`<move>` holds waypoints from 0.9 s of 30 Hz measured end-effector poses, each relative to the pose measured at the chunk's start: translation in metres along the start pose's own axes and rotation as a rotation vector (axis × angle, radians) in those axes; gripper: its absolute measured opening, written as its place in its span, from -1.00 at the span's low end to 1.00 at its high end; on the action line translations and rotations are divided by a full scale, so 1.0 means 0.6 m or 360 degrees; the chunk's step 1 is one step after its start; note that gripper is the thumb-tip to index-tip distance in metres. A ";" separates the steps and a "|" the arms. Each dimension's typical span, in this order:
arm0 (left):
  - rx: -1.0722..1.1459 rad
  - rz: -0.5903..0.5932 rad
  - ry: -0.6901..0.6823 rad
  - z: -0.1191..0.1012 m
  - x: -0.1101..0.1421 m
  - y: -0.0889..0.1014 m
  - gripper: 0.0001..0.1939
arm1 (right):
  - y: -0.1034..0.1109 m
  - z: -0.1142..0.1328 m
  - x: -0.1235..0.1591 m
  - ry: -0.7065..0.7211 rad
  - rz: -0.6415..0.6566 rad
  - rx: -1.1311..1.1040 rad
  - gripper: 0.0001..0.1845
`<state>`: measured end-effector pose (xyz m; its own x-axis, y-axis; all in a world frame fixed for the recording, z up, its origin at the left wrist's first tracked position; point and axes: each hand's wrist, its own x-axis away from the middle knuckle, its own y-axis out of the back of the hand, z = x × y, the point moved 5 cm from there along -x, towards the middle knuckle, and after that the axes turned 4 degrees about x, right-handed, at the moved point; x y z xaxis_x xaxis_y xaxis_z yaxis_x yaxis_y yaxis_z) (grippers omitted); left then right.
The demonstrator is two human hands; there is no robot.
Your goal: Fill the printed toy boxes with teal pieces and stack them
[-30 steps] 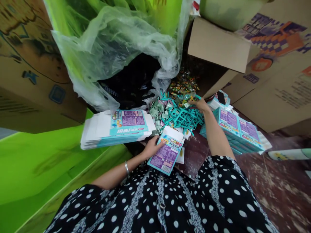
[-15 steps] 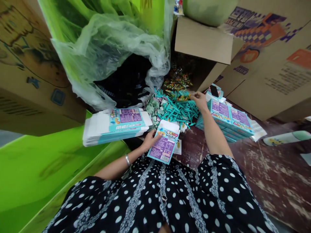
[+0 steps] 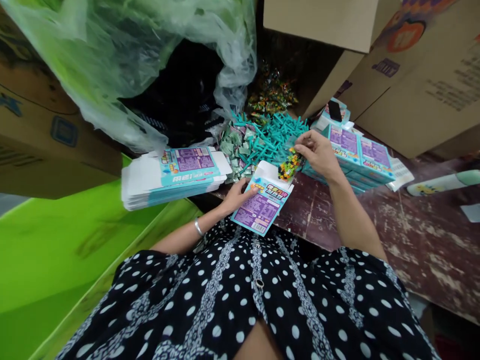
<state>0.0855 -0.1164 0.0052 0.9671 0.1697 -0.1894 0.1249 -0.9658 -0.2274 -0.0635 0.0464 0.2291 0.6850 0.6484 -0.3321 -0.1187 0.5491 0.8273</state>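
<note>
My left hand (image 3: 239, 196) grips a small teal and purple printed carton (image 3: 258, 210) by its left side, its white top flap raised. Pinched at its top edge in my right hand (image 3: 315, 152) is a clear plastic packet of small colourful pieces (image 3: 289, 165), held against the carton's upper right, by the opening. Beyond my hands lies a heap of teal sticks (image 3: 279, 132), beside a pile of small green and pink sachets (image 3: 236, 145). More packets with colourful pieces (image 3: 272, 95) sit behind the sticks.
Flattened cartons (image 3: 172, 175) are stacked on the left. Filled-out cartons (image 3: 356, 155) stand at right, with a dark phone-like object (image 3: 335, 110) behind. A white-green cylinder (image 3: 442, 183) lies on the worn table (image 3: 382, 225). A plastic-lined bag (image 3: 232, 60) and cardboard boxes (image 3: 412, 90) border the back.
My right hand has brought the packet from above the teal sticks toward me, to the carton's open end. The carton, in my left hand, has tilted slightly. The camera view has shifted downward.
</note>
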 end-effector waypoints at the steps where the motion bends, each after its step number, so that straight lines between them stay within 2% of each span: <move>1: 0.0004 0.0022 -0.0009 -0.003 0.002 -0.005 -0.32 | -0.008 0.009 0.011 -0.0016 0.0021 -0.0014 -0.84; 7: 0.0096 -0.0008 -0.0085 -0.010 0.013 -0.021 -0.34 | -0.034 0.037 0.057 -0.0022 -0.0080 -0.0178 -0.73; 12: 0.0149 -0.0105 -0.0101 -0.002 0.024 -0.016 -0.33 | -0.018 0.040 0.084 0.0017 0.0069 -0.0039 -0.75; 17: 0.0159 -0.0107 -0.0174 -0.007 0.037 -0.023 -0.34 | 0.000 0.038 0.105 -0.0089 -0.0183 -0.0132 -0.77; 21: 0.0136 -0.0149 -0.0165 -0.011 0.043 -0.025 -0.34 | -0.002 0.050 0.124 -0.0004 0.0018 0.0033 -0.79; 24: 0.0114 -0.0199 -0.0203 -0.018 0.044 -0.018 -0.33 | 0.018 0.059 0.136 0.0082 0.0098 0.0234 -0.79; 27: 0.0040 -0.0106 -0.0203 -0.025 0.045 -0.022 -0.34 | 0.019 0.067 0.143 0.0139 0.0208 0.0252 -0.79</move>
<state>0.1133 -0.1017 0.0174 0.9206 0.2585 -0.2927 0.1809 -0.9465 -0.2671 0.0230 0.0870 0.2281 0.6055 0.7557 -0.2497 -0.0832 0.3722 0.9244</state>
